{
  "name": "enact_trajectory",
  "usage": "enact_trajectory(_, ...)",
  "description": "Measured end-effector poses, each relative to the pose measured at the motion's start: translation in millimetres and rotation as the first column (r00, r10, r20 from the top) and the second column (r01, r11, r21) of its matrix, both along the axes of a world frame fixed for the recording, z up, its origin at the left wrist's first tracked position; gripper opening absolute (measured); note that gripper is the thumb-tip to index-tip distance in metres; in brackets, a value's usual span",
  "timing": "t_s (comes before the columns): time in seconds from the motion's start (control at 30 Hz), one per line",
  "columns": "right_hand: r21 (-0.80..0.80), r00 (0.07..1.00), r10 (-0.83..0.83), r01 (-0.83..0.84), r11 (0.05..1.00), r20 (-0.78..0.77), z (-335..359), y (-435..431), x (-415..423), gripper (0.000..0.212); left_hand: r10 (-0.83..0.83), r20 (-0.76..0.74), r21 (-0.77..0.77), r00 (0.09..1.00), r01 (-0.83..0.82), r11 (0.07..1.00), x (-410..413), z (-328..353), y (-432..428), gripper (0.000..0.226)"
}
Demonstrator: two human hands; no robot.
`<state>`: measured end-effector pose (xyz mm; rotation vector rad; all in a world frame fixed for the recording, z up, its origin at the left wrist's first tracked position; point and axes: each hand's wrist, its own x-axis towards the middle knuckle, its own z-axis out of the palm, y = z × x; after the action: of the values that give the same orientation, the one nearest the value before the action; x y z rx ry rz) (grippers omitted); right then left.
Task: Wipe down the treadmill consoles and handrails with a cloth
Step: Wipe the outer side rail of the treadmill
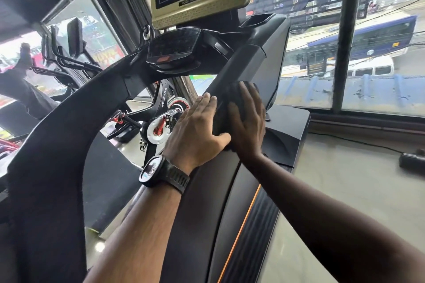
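Gym window bay; the handrail (243, 64) runs near to far, rising toward the console (172, 50). On it the right hand (248, 119), fingers straight, presses the dark cloth (221, 119). The left hand (195, 126) lies flat just to its left.

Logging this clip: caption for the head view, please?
Right hand presses a dark cloth on the treadmill upright; left hand rests beside it.

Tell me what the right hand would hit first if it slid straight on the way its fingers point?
Probably nothing soon: the right hand, flat on the cloth, points up the treadmill's upright, free until the console's pocket.
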<state>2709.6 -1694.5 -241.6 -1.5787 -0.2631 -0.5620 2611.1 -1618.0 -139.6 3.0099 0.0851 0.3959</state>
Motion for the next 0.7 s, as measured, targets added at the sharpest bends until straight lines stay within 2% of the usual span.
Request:
enact_trajectory(0.1,0.148,0.941,0.038,0.014,0.989,-0.338,-5,2,4,0.052,0.0,-0.003,0.01,1.0,0.0,1.0,0,1,0,0.097)
enact_trajectory(0.13,0.142,0.931,0.053,-0.001,0.99,-0.362,-8,2,-5,0.053,0.001,-0.005,0.013,1.0,-0.001,1.0,0,1,-1,0.097)
enact_trajectory(0.17,0.116,0.95,0.059,-0.024,0.993,-0.306,-10,2,-15,0.055,0.001,-0.006,0.014,1.0,-0.001,1.0,-1,0,0,0.097)
enact_trajectory(0.23,0.063,0.994,0.072,-0.067,0.996,-0.08,-9,1,-30,0.056,0.001,-0.005,0.02,1.0,0.0,1.0,-1,0,0,0.097)
enact_trajectory(0.3,0.005,0.998,0.049,-0.049,0.999,0.031,-1,0,-20,0.055,0.0,-0.005,0.029,1.0,0.0,1.0,0,1,-1,0.097)
enact_trajectory(0.37,0.049,0.998,0.005,-0.002,0.999,-0.058,1,-1,-4,0.052,0.003,-0.011,0.03,1.0,-0.002,1.0,-1,1,-2,0.098)
enact_trajectory(0.43,0.158,0.952,0.029,0.02,0.987,-0.304,-5,1,1,0.05,0.008,-0.013,0.027,1.0,-0.008,1.0,-1,1,-2,0.098)
enact_trajectory(0.47,0.168,0.925,0.052,0.013,0.986,-0.377,-8,1,-3,0.051,0.01,-0.015,0.024,1.0,-0.01,1.0,-1,1,-3,0.098)
enact_trajectory(0.5,0.144,0.925,0.056,-0.002,0.99,-0.376,-11,2,-10,0.053,0.011,-0.016,0.022,1.0,-0.011,1.0,-2,1,-3,0.098)
enact_trajectory(0.6,0.064,0.989,0.058,-0.049,0.997,-0.137,-12,0,-21,0.056,0.009,-0.014,0.018,1.0,-0.008,1.0,-2,1,-2,0.098)
enact_trajectory(0.63,0.043,0.994,0.049,-0.045,0.998,-0.099,-11,-1,-15,0.055,0.006,-0.015,0.024,1.0,-0.006,1.0,-1,1,-2,0.098)
enact_trajectory(0.7,0.035,0.991,0.019,-0.015,0.999,-0.133,-11,-3,0,0.053,0.001,-0.017,0.041,1.0,0.0,0.999,-1,1,-2,0.095)
